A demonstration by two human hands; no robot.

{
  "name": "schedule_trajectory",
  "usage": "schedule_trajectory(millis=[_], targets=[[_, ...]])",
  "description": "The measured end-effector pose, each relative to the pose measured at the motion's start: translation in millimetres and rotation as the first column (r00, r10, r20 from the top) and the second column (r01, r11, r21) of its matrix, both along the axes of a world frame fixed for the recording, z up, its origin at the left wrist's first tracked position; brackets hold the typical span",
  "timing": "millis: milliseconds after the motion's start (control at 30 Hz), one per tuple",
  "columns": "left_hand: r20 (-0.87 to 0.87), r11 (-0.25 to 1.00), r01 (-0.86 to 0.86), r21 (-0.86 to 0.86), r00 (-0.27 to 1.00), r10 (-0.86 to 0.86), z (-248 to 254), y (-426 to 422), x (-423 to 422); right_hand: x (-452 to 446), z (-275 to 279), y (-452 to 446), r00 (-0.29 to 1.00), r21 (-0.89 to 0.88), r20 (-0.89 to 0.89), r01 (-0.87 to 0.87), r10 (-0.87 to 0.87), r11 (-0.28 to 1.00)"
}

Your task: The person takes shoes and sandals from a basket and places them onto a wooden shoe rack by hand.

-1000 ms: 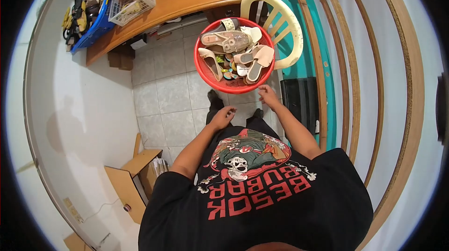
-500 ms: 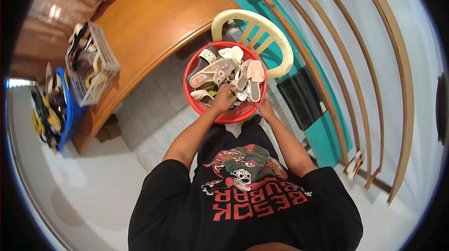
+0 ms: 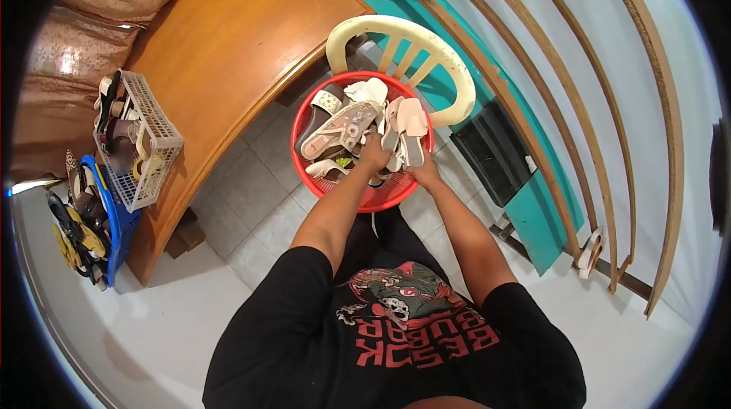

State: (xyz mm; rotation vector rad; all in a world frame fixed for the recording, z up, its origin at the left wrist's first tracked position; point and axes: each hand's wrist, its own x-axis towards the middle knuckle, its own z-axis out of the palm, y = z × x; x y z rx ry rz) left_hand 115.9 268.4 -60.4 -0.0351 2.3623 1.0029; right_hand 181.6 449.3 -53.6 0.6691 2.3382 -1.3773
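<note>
A round red basket (image 3: 368, 204) full of sandals and shoes rests at the cream plastic chair. My left hand (image 3: 373, 154) reaches inside it, fingers closed at the heel end of a pinkish sandal (image 3: 392, 135). At the basket's right front side, my right hand (image 3: 423, 171) is closed on the heel end of a pink slide sandal (image 3: 413, 121). A patterned, see-through sandal (image 3: 341, 132) lies to the left of my left hand. Below it is a cream shoe (image 3: 326, 168).
A cream plastic chair (image 3: 455, 78) stands behind the basket. On the wooden table (image 3: 228, 20) are a white crate (image 3: 156, 116) and a blue basket (image 3: 122, 226), both holding shoes. Wooden rails (image 3: 495, 74) run along the right; another shoe (image 3: 590, 253) hangs low there.
Both hands have moved from in front of the red basket to the sandals in it and closed on them. The view has turned, bringing the table's crate and blue basket lower.
</note>
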Motion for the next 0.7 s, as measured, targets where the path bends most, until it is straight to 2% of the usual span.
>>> schedule_trajectory(millis=[67,100,133,200,233,267,300,333,367,433,467,533,567,600,667,700], targets=[[0.094,0.984,-0.167,0.055,0.982,0.161,3.5,6.0,3.0,-5.8,20.3,-1.4,0.995,0.022,0.066,-0.081,0.079,0.996],[0.036,0.984,-0.165,0.063,0.986,0.163,2.7,8.1,3.1,-5.5,14.7,2.0,0.994,0.085,0.059,-0.102,0.097,0.991],[0.051,0.981,-0.182,0.062,0.982,0.179,6.4,10.0,15.7,2.5,14.1,5.4,0.991,0.085,0.074,-0.120,0.114,0.989],[0.137,0.911,-0.330,0.245,0.943,0.305,28.0,7.8,18.2,-2.2,11.0,7.1,0.986,0.117,-0.066,-0.148,0.156,0.982],[0.014,0.936,-0.262,0.234,0.964,0.267,-27.8,5.7,27.8,0.8,4.5,10.6,0.984,-0.058,-0.119,-0.142,0.134,0.988],[0.004,0.937,-0.267,0.226,0.962,0.274,-16.4,-0.3,30.8,-0.4,14.6,13.9,0.982,-0.068,-0.128,-0.149,0.140,0.986],[0.317,0.839,-0.432,0.332,0.888,0.332,4.8,-4.8,39.3,0.3,30.6,18.1,0.991,-0.320,0.116,-0.027,0.067,0.947],[0.597,0.703,-0.603,0.377,0.739,0.313,12.9,-6.8,45.7,-3.5,40.2,22.4,0.933,-0.513,0.356,0.142,0.060,0.847],[0.581,0.699,-0.603,0.386,0.747,0.323,21.6,-7.7,51.9,-3.8,49.8,22.0,0.939,-0.520,0.337,0.123,0.071,0.845],[0.668,0.711,-0.618,0.335,0.688,0.283,27.4,-5.4,69.0,7.8,63.9,17.9,0.954,-0.637,0.300,0.207,-0.009,0.742],[0.661,0.707,-0.621,0.337,0.691,0.292,34.3,-1.4,70.2,5.9,68.0,13.8,0.956,-0.642,0.292,0.195,0.001,0.741],[0.679,0.629,-0.667,0.400,0.676,0.285,76.0,8.9,78.6,13.7,74.5,5.4,0.983,-0.554,0.184,0.094,0.011,0.827],[0.656,0.495,-0.635,0.593,0.737,0.160,49.4,13.0,85.3,12.6,71.1,1.8,0.982,-0.516,0.169,0.012,0.088,0.856],[0.660,0.510,-0.634,0.581,0.734,0.161,50.6,15.0,85.2,11.6,59.8,-2.3,0.981,-0.529,0.176,0.026,0.079,0.848],[0.730,0.506,-0.683,0.527,0.669,0.142,58.5,17.3,78.7,7.6,33.9,-9.7,0.977,-0.496,0.079,-0.133,0.197,0.858],[0.715,0.610,-0.673,0.418,0.658,0.235,65.9,17.8,77.9,4.3,30.4,-11.7,0.967,-0.431,0.048,-0.205,0.249,0.879]])
